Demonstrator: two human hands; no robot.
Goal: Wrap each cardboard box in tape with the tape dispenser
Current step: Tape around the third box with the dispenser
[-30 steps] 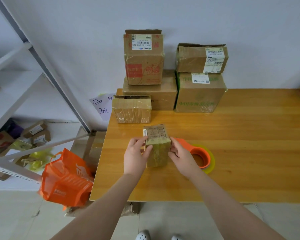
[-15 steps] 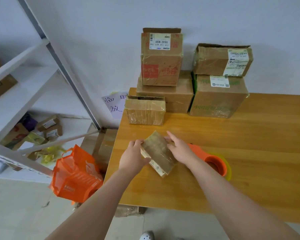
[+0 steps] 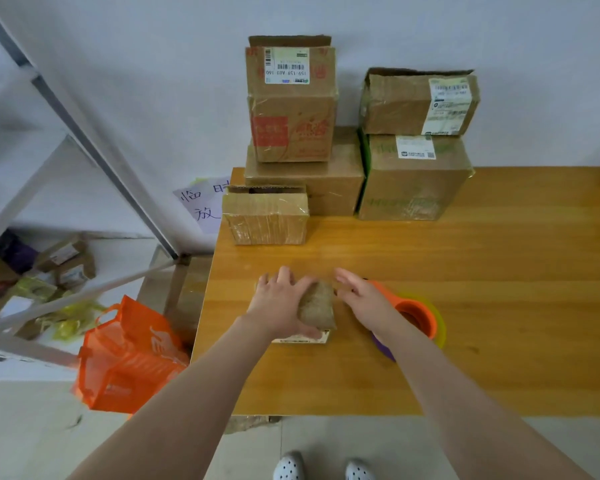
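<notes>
A small cardboard box [image 3: 318,306], covered in clear tape, lies flat on the wooden table [image 3: 499,323] with a label edge showing at its near side. My left hand [image 3: 279,306] rests on its left half, fingers spread and thumb along the near edge. My right hand [image 3: 361,297] hovers just right of the box with straight fingers, holding nothing. Under that hand lies the orange tape dispenser [image 3: 417,315] with its yellow-green roll. Another taped box [image 3: 265,216] stands farther back on the left.
Several cardboard boxes are stacked against the wall: a tall one [image 3: 291,109] on a wide one [image 3: 336,181], and a flat one [image 3: 416,102] on a green-printed one [image 3: 413,178]. An orange bag [image 3: 129,355] and a metal shelf [image 3: 94,147] stand left of the table.
The small box was held upright, then tilted, and now lies flat on the table. My left hand has come to rest on top of it and my right hand has let go.
</notes>
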